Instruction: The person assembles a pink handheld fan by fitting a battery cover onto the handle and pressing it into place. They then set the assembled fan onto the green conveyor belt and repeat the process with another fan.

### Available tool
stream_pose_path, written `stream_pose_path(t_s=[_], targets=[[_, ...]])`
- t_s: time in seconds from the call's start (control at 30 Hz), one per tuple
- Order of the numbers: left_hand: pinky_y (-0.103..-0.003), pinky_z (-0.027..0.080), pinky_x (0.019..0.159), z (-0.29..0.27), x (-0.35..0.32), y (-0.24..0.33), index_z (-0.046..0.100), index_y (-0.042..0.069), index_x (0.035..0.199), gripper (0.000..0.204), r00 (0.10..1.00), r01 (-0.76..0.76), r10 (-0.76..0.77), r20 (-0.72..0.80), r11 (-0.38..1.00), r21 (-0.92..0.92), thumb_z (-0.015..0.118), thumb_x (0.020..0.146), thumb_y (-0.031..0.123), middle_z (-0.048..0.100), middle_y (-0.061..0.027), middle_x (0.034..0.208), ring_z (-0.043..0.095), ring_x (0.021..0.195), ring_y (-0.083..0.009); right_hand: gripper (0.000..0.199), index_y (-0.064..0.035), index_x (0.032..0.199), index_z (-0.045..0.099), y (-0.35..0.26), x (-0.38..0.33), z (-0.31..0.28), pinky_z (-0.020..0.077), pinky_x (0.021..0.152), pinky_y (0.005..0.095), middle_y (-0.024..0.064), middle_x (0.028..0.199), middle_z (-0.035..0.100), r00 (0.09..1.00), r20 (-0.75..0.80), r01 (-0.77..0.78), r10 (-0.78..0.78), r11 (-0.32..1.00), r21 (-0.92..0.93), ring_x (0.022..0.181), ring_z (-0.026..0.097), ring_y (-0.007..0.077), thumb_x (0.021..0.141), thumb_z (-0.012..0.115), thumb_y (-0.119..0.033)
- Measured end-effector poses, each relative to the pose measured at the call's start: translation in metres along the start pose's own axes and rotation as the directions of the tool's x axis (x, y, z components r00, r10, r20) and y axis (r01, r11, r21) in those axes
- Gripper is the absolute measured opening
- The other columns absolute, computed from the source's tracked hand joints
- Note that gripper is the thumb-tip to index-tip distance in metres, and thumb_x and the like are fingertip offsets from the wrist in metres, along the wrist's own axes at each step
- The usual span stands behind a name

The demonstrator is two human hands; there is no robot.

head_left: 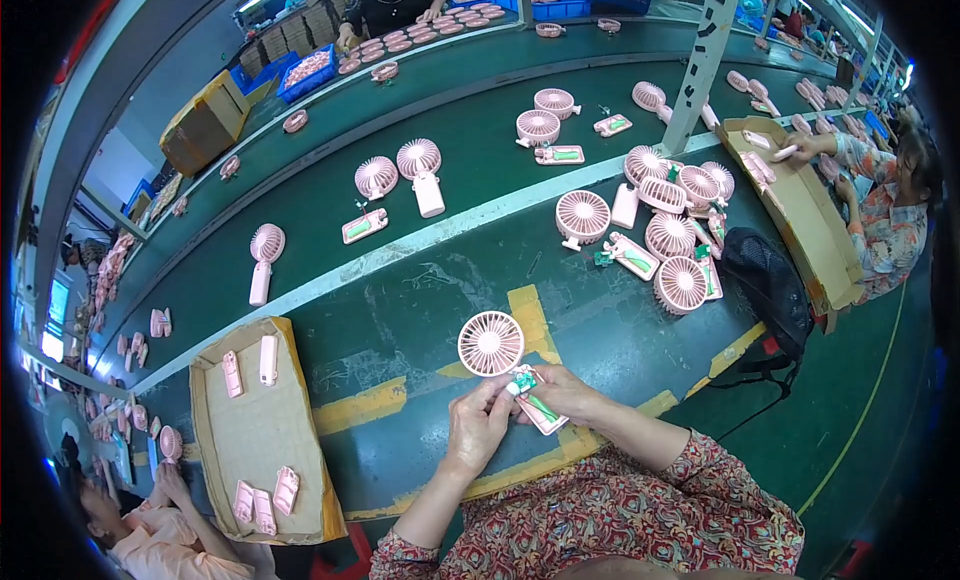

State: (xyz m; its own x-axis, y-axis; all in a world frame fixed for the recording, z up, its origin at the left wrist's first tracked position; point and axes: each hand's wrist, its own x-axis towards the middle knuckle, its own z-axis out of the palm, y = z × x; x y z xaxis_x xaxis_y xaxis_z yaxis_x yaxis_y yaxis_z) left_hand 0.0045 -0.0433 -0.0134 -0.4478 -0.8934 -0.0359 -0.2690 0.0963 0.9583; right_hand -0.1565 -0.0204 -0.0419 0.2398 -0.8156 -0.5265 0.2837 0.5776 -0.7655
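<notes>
My hands, left hand (478, 423) and right hand (562, 392), are both clamped on a pink handheld fan (505, 360) with its handle open, held just above the green table (400, 320), near a cardboard tray (255, 430) to my left.

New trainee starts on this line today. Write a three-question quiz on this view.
1. True or false: both hands hold one pink handheld fan.
2. Where does the cardboard tray with pink handle shells lie? A) to the person's left B) to the person's right C) behind the black bag
3. Fill in: the fan's open handle shows a ___ circuit board.

Key: 1 true, left hand and right hand grip its handle. 2 A. 3 green.
</notes>
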Motion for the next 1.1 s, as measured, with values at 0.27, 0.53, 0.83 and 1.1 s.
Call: stream_pose_path(t_s=[0.27,0.53,0.83,1.1], targets=[[-0.026,0.053,0.066,0.001,0.004,0.005,0.063,-0.006,0.104,0.023,0.998,-0.047,0.042,0.038,0.99,0.131,0.062,0.082,0.001,0.067,-0.0146,0.088,0.066,0.07,-0.0149,0.021,0.0018,0.107,0.053,0.008,0.002,-0.005,0.0553,0.057,0.0236,0.0106,0.087,0.063,0.999,-0.001,0.037,-0.037,0.999,-0.018,0.066,0.065,0.0147,0.093,0.046,-0.013],[-0.028,0.052,0.062,0.0,0.004,0.0,0.065,-0.006,0.09,0.012,0.994,-0.104,0.109,-0.006,0.966,0.235,0.063,0.081,0.001,0.067,-0.0142,0.077,0.067,0.069,-0.0171,0.027,0.0024,0.103,0.053,0.01,0.003,-0.004,0.0558,0.06,0.0274,0.012,0.085,0.063,0.999,0.007,0.047,-0.047,0.998,-0.052,0.068,0.065,0.0171,0.096,0.039,-0.019],[-0.037,0.051,0.06,0.002,0.004,0.004,0.062,-0.002,0.092,0.013,0.937,-0.324,0.349,0.03,0.832,0.451,0.06,0.079,-0.001,0.064,-0.0171,0.082,0.065,0.073,-0.0317,0.022,0.0004,0.108,0.049,0.008,0.004,-0.006,0.0556,0.06,0.0256,0.0098,0.085,0.062,1.0,0.011,0.02,-0.02,0.999,-0.036,0.069,0.065,0.0158,0.096,0.044,-0.018],[-0.038,0.05,0.059,0.004,0.002,-0.009,0.055,0.001,0.088,0.01,0.915,-0.347,0.403,0.021,0.76,0.55,0.059,0.078,-0.001,0.061,-0.0149,0.078,0.063,0.07,-0.0318,0.031,0.0015,0.11,0.049,0.008,-0.008,-0.008,0.0567,0.064,0.0277,0.0126,0.094,0.061,0.999,0.016,0.028,-0.031,0.989,0.144,0.075,0.065,0.0191,0.097,0.043,-0.026]])
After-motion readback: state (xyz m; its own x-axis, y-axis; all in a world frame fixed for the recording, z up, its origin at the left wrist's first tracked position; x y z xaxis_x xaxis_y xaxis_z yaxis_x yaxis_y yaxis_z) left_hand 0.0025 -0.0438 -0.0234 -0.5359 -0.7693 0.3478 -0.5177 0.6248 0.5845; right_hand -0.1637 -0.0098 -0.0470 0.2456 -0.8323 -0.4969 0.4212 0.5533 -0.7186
